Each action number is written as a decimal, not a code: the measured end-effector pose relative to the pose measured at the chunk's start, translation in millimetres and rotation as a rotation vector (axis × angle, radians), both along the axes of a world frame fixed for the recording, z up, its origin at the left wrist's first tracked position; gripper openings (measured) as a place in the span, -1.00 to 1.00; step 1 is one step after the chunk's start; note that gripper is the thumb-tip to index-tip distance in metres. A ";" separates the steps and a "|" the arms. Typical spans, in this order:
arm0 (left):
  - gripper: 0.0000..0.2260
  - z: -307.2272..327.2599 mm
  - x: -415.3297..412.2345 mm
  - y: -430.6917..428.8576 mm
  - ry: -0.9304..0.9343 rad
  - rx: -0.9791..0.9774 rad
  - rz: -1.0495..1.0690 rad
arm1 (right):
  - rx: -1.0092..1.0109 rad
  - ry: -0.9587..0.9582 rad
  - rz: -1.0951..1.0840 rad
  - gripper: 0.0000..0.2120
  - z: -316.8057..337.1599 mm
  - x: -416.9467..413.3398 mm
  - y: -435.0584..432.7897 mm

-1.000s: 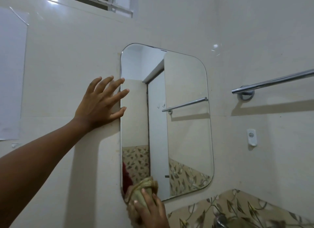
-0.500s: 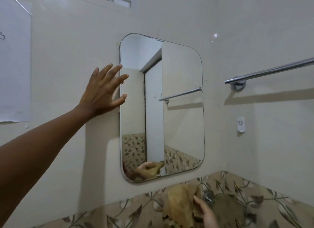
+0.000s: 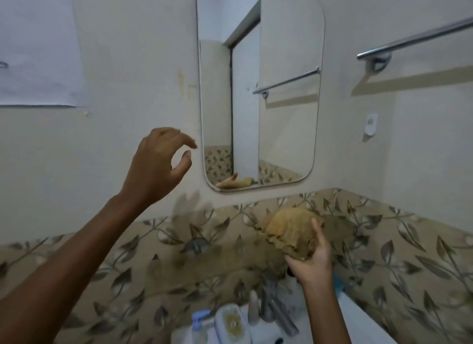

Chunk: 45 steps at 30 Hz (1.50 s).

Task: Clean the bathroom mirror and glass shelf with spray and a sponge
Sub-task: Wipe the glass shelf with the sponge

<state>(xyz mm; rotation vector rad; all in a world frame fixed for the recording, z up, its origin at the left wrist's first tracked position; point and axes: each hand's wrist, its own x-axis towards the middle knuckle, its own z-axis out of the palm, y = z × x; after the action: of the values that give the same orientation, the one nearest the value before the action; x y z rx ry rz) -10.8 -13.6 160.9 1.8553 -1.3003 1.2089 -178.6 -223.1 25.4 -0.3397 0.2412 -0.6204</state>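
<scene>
The right grip [image 3: 312, 263] has come off the mirror [image 3: 261, 87]. A second ago it pressed the sponge [image 3: 290, 228] against the glass at the lower left corner. Now it holds the sponge below the mirror, in front of the leaf-patterned tiles [image 3: 409, 254] and clear of the glass. Its fingers curl round the sponge from beneath.

The left grip [image 3: 158, 164] has let go too. It was lying flat on the wall beside the mirror's left edge. Now it hangs in the air lower down, just left of the bottom corner. Its fingers are loosely curled, thumb and forefinger nearly meet, and there is nothing between them.

The view has tipped down as well, bringing toiletries [image 3: 231, 323] into sight at the bottom edge. They are blurred, and I cannot tell whether the surface under them is the glass shelf.

With both grips off the wall, the mirror pass looks finished or paused. The glass shows no obvious streaks from here, though the blur hides detail. The shelf is probably next, and those toiletries would need shifting before it can be wiped. No spray bottle can be made out for certain.
</scene>
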 end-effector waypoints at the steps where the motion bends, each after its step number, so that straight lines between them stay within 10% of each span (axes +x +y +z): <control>1: -0.73 -15.9 -3.4 9.1 0.077 0.017 -0.034 | -0.033 0.041 0.021 -0.44 -3.6 -2.9 4.7; 3: -0.68 -46.1 -8.1 22.5 0.220 0.047 -0.098 | -0.066 0.108 0.032 -0.73 -7.9 -5.8 5.6; 19: -0.84 -135.1 27.1 69.6 0.554 0.175 0.149 | -0.390 0.481 -0.232 -0.70 0.0 83.9 64.7; 24: -0.78 -139.3 29.1 75.6 0.653 0.100 0.161 | -1.190 0.682 -0.559 -0.70 -11.8 122.3 116.2; 30: -0.77 -159.4 30.4 83.9 0.714 0.093 0.148 | -2.380 0.687 0.088 -0.59 -63.3 137.0 146.4; 34: -0.75 -164.7 31.1 83.9 0.713 0.074 0.129 | -2.300 0.758 0.529 -0.29 -47.2 140.7 141.2; 39: -0.73 -162.2 32.5 79.2 0.730 0.029 0.122 | -2.245 0.805 0.163 -0.60 -40.5 158.2 159.1; 45: -0.73 -161.0 31.1 67.4 0.752 0.030 0.101 | -2.488 0.877 0.259 -0.42 -66.2 160.5 168.2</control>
<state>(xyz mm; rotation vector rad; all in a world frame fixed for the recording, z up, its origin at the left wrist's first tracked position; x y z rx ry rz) 20.4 53.9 -0.1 2.1103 -0.8049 0.4328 -18.1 -54.9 -40.7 -3.0052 0.1079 -0.1183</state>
